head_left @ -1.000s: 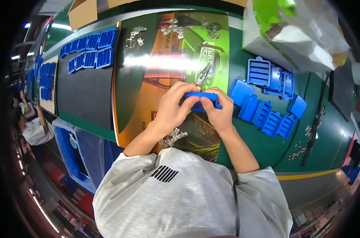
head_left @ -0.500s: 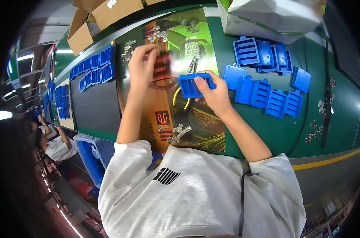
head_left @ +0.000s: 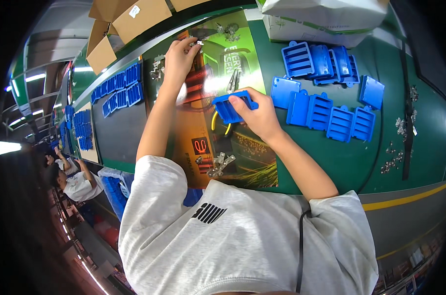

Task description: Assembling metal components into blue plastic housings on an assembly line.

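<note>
Blue tray held while a metal clip is picked from the worktop.

Nearest, the right hand is closed on a ribbed blue tray, held above the glossy mat. Farther off, the left hand is pinched on a small metal clip. The picking step appears to be in hand; next, careful alignment of clip to tray is probably called for.
</note>
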Available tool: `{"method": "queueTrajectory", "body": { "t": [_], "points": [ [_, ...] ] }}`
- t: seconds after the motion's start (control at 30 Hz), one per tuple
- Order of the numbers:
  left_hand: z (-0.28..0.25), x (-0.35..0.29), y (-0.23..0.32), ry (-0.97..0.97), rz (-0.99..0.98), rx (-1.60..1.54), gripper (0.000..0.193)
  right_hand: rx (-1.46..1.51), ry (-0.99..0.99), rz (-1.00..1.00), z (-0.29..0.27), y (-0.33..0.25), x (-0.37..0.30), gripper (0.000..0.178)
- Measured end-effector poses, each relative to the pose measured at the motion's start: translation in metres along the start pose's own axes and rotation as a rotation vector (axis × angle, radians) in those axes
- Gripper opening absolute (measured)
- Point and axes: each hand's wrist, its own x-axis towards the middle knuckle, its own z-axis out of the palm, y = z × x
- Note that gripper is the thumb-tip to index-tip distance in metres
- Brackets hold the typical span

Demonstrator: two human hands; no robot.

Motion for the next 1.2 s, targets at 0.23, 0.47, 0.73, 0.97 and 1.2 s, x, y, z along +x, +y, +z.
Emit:
{"method": "queueTrajectory", "body": {
  "t": [0.23, 0.47, 0.73, 0.97, 1.2],
  "points": [
    [0.001, 0.002, -0.011, -0.006, 0.067, -0.016, 0.019, 0.035, 0.024, 0.076, 0.0, -0.003, 0.0, 0.028],
    [-0.005, 0.004, -0.003, 0.0, 0.046, -0.01, 0.021, 0.011, 0.016, 0.041, 0.001, -0.004, -0.001, 0.027],
    [-0.001, 0.006, 0.005, 0.006, 0.078, 0.074, 0.027, 0.002, 0.008, 0.059, 0.001, -0.004, 0.0, 0.027],
    [-0.002, 0.015, 0.009, -0.063, 0.11, 0.126, 0.02, -0.028, -0.001, 0.042, 0.0, -0.004, 0.001, 0.026],
    [-0.004, 0.022, 0.006, -0.141, 0.166, 0.108, 0.018, 0.013, -0.003, 0.048, 0.002, -0.006, -0.001, 0.027]
  ]
}}
